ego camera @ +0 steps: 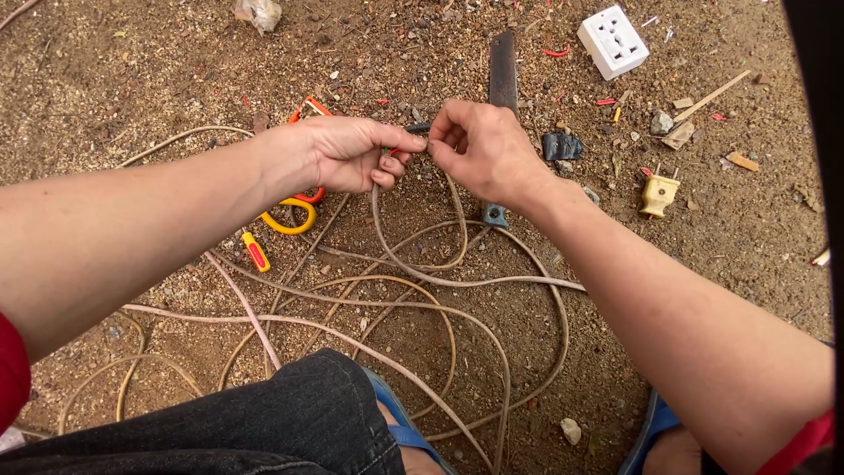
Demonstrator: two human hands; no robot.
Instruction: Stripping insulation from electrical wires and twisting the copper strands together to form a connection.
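Just between both hands, cable end point(420, 132) pinched by left hand point(352, 154) and right hand point(483, 149) fingers point(440, 141).

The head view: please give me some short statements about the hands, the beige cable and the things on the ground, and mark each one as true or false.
1. Both hands, the left hand and the right hand, meet at one end of the long beige cable. True.
2. The white square socket block lies between the person's feet. False: it lies far from them, at the top right of the view.
3. The small yellow plug lies on the sandy ground, apart from both hands. True.
4. The right hand grips the dark flat blade. False: the blade lies on the ground behind that hand.
5. The cable lies in loose loops. True.
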